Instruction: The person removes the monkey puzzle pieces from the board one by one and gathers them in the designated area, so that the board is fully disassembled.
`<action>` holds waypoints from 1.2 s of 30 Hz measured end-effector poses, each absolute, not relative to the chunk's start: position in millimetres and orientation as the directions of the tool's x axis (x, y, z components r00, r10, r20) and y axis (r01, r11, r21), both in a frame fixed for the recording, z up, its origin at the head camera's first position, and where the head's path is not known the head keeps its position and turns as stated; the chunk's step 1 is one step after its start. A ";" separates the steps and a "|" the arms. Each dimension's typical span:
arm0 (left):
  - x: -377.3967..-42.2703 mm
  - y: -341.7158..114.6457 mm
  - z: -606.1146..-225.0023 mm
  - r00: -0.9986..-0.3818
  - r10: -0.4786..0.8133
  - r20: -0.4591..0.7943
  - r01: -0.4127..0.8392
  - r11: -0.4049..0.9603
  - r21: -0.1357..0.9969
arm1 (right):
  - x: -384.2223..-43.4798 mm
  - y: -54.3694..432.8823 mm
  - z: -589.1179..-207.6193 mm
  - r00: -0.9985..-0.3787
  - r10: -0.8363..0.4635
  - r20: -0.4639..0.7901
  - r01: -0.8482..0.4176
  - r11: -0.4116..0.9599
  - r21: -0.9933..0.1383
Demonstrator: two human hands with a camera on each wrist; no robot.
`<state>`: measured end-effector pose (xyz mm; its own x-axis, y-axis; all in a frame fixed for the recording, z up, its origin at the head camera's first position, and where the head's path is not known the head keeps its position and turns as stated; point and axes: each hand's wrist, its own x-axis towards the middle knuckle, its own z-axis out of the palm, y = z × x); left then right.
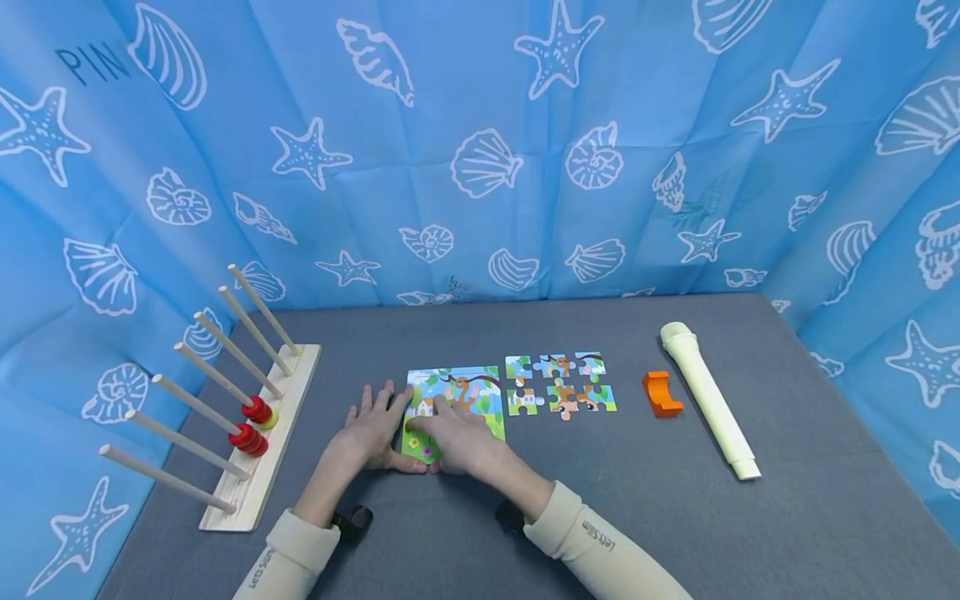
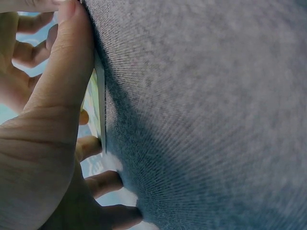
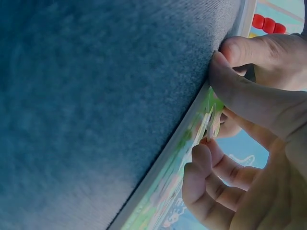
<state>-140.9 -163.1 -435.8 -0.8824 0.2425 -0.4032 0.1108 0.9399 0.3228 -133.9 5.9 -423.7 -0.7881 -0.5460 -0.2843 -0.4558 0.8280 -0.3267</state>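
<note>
A jigsaw puzzle board [image 1: 486,402] with a cartoon animal picture lies on the grey table. My left hand [image 1: 369,435] rests along its left side, fingers spread and the thumb at the near edge. Over the board's lower part, my right hand [image 1: 467,437] has bent fingers. A thin puzzle piece [image 3: 211,122] stands tilted above the board between those fingers in the right wrist view; its picture is mostly hidden. The right thumb touches the near edge beside the left thumb [image 2: 64,62]. Several loose puzzle pieces [image 1: 562,400] lie in two rows right of the board.
At left stands a wooden peg rack [image 1: 281,442] with several upright rods and red beads [image 1: 249,440]. An orange curved block [image 1: 662,395] and a cream toy microphone [image 1: 708,400] lie at right. A blue curtain [image 1: 480,167] hangs behind the table.
</note>
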 end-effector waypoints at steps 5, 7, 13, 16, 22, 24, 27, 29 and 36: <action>-140.6 -163.6 -436.3 -0.884 0.247 -0.398 0.117 0.939 0.324 | -132.2 4.3 -421.9 -0.797 -0.536 -0.279 -0.460 0.837 -0.295; -140.7 -163.8 -436.4 -0.884 0.249 -0.396 0.120 0.939 0.323 | -132.3 4.0 -421.6 -0.797 -0.537 -0.275 -0.467 0.838 -0.283; -140.8 -163.6 -435.9 -0.884 0.250 -0.394 0.122 0.939 0.322 | -132.8 3.6 -420.8 -0.797 -0.544 -0.261 -0.487 0.836 -0.254; -140.6 -163.8 -435.6 -0.884 0.251 -0.395 0.121 0.938 0.325 | -132.2 2.8 -420.8 -0.801 -0.541 -0.256 -0.492 0.839 -0.233; -140.4 -163.8 -435.4 -0.881 0.248 -0.402 0.117 0.939 0.323 | -131.3 2.1 -420.4 -0.802 -0.544 -0.247 -0.510 0.839 -0.191; -140.4 -163.7 -435.6 -0.881 0.246 -0.403 0.116 0.940 0.322 | -131.2 2.1 -420.1 -0.802 -0.544 -0.247 -0.511 0.839 -0.189; -140.4 -163.6 -435.7 -0.882 0.245 -0.403 0.115 0.940 0.320 | -130.8 1.5 -419.3 -0.803 -0.542 -0.247 -0.506 0.840 -0.196; -140.2 -163.4 -435.7 -0.883 0.245 -0.400 0.117 0.941 0.319 | -130.3 1.1 -418.7 -0.805 -0.540 -0.243 -0.503 0.841 -0.200; -139.5 -163.6 -436.2 -0.889 0.253 -0.382 0.126 0.937 0.327 | -128.4 0.3 -418.9 -0.807 -0.557 -0.198 -0.528 0.829 -0.184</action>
